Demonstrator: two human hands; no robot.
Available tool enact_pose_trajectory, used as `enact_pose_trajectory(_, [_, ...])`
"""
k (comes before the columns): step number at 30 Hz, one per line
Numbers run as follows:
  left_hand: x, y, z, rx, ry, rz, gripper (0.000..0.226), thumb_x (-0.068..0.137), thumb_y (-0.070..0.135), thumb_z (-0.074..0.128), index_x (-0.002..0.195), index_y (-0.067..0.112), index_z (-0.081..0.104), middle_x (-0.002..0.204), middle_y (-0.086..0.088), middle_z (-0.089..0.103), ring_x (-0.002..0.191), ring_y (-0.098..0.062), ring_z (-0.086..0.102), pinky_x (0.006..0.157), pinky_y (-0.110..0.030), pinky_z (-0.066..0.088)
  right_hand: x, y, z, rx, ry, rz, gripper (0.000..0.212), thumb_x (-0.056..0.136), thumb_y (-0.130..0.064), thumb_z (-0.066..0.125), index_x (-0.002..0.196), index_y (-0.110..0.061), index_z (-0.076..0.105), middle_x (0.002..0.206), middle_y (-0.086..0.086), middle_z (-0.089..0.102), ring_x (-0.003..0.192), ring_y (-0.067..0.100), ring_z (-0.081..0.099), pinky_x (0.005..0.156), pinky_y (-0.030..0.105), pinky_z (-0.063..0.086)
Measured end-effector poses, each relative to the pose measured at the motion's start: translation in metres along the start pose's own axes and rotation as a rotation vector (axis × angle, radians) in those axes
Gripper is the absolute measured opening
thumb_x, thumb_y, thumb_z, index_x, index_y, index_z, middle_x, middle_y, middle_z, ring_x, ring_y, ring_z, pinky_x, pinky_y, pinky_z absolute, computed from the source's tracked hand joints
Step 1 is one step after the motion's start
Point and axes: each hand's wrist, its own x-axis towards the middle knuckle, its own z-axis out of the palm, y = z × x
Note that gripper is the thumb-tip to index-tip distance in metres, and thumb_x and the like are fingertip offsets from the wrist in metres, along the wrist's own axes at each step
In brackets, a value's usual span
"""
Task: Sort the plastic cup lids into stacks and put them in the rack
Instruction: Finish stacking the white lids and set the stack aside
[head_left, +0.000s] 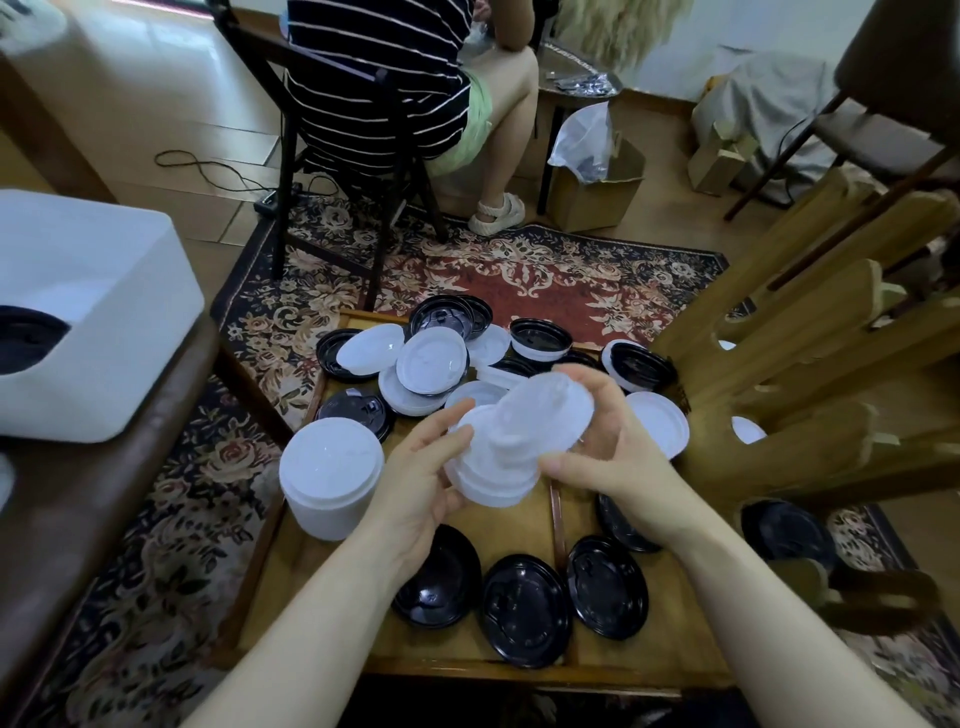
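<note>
While three black lids (524, 605) lie flat along the near edge of the wooden surface (519, 525), both hands meet just above its middle around a short stack of white lids (493, 467). The left hand (421, 483) cups the stack from below and from the left, its fingers (447, 426) curled up against the stack's rim. The right hand (618, 457) grips a single white lid (545, 410) tilted over the top of the stack, the thumb pressed at its near edge and the fingers (597, 379) arched over its far edge. Just left of the left hand a taller stack of white lids (330, 483) stands upright at the surface's edge. Beyond the hands, loose white and black lids (431, 358) lie overlapping in a heap. To the right stands the wooden rack (810, 374), with white lids showing in its slots. Farther off, a person sits on a dark chair (332, 156) over a patterned rug (545, 275).
</note>
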Motion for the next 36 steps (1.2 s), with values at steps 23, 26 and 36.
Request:
enact_pose_trajectory(23, [-0.001,0.001,-0.003,0.145,-0.124,-0.041,0.049,0.069,0.023,0.075,0.118,0.027,0.071,0.11,-0.002,0.075,0.094,-0.021,0.067,0.079,-0.039,0.052,-0.013,-0.008,-0.006,-0.558,-0.209,0.067,0.102,0.074,-0.032,0.086,0.15,-0.045,0.02,0.149,-0.029,0.029,0.135,-0.007,0.031,0.102,0.008,0.032])
enact_pose_trajectory(26, [-0.002,-0.001,-0.003,0.18,-0.144,-0.055,0.048,0.073,0.027,0.074,0.12,0.028,0.07,0.116,-0.006,0.074,0.098,-0.024,0.067,0.085,-0.044,0.05,-0.015,-0.01,-0.008,-0.582,-0.336,0.072,0.09,0.081,-0.011,0.078,0.149,-0.042,0.027,0.151,-0.029,0.028,0.142,-0.008,0.022,0.109,0.007,0.025])
enact_pose_trajectory(36, [-0.002,0.0,0.002,0.103,-0.12,0.004,0.029,0.102,0.016,0.048,0.121,0.025,0.068,0.107,0.003,0.075,0.089,-0.014,0.07,0.073,-0.037,0.059,-0.003,0.007,0.008,-0.606,0.137,-0.024,0.075,0.062,-0.068,0.068,0.131,-0.049,0.044,0.122,-0.03,0.042,0.122,-0.002,0.043,0.094,0.015,0.039])
